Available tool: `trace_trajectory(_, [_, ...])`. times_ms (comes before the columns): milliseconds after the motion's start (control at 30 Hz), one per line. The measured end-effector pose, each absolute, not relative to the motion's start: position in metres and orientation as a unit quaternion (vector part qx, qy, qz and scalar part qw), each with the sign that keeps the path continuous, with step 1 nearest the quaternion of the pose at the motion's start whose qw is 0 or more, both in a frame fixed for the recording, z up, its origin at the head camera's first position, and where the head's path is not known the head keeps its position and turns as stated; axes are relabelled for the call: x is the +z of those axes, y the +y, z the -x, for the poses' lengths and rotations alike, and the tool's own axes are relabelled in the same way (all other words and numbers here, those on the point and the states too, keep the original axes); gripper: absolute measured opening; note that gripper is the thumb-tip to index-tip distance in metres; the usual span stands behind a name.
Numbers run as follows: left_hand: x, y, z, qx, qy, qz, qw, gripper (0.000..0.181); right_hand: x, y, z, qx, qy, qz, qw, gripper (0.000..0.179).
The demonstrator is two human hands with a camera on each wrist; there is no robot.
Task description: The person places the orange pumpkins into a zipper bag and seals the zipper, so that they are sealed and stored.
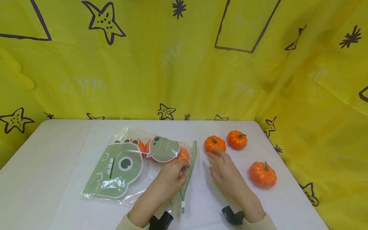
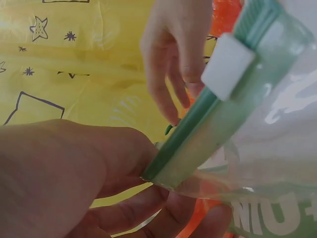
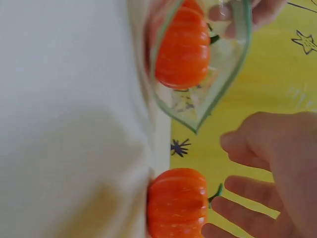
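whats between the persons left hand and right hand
The green zip strip of the clear plastic bag, then white tabletop, seen in the head view.

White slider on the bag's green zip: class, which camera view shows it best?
The left wrist view: the white slider appears large and unobstructed on the green zip. The head view shows it only as a small patch; the right wrist view shows none of it.

The white-covered table (image 1: 57, 166) carries a clear slider-zip bag (image 1: 126, 180) printed with a green monster — and, right of that bag, three green-stemmed orange mini pumpkins (image 1: 215, 143) (image 1: 236, 140) (image 1: 262, 175).
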State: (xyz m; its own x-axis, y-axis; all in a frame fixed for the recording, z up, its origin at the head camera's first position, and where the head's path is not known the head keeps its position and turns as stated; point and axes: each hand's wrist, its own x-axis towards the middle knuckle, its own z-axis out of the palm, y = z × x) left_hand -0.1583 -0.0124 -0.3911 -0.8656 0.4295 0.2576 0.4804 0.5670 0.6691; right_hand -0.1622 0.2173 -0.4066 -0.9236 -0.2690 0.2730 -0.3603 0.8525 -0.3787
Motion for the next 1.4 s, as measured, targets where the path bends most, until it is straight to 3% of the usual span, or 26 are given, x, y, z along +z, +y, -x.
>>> trace_trajectory(200, [-0.394,-0.011,0.155,-0.390,-0.890,0.233,0.031,0.014,-0.401,0.220,0.176,0.243,-0.956,-0.096,0.133,0.048])
trace_trajectory(400, [-0.397,-0.007,0.151,-0.376,-0.904,0.198,0.047,0.016,-0.412,0.219,0.181,0.239,-0.964,-0.059,0.098,0.065])
trace_trajectory(633, [-0.397,-0.001,0.149,-0.329,-0.923,0.158,0.124,0.020,-0.416,0.220,0.178,0.237,-0.963,-0.043,0.123,0.069])
trace_trajectory(833, [-0.396,-0.001,0.152,-0.296,-0.925,0.139,0.195,0.021,-0.417,0.220,0.180,0.263,-0.954,-0.069,0.125,0.048])
trace_trajectory(967, [-0.395,0.000,0.154,-0.303,-0.911,0.140,0.241,0.022,-0.418,0.217,0.183,0.302,-0.944,-0.093,0.100,0.056])
trace_trajectory(1100, [-0.397,0.004,0.154,-0.319,-0.903,0.144,0.249,0.018,-0.419,0.212,0.183,0.316,-0.940,-0.096,0.083,0.076])
trace_trajectory(1200, [-0.398,0.004,0.153,-0.333,-0.901,0.137,0.240,0.017,-0.418,0.209,0.179,0.305,-0.944,-0.108,0.067,0.079])
trace_trajectory(1400, [-0.395,0.000,0.155,-0.352,-0.897,0.120,0.237,0.011,-0.413,0.205,0.172,0.302,-0.938,-0.164,0.044,0.066])
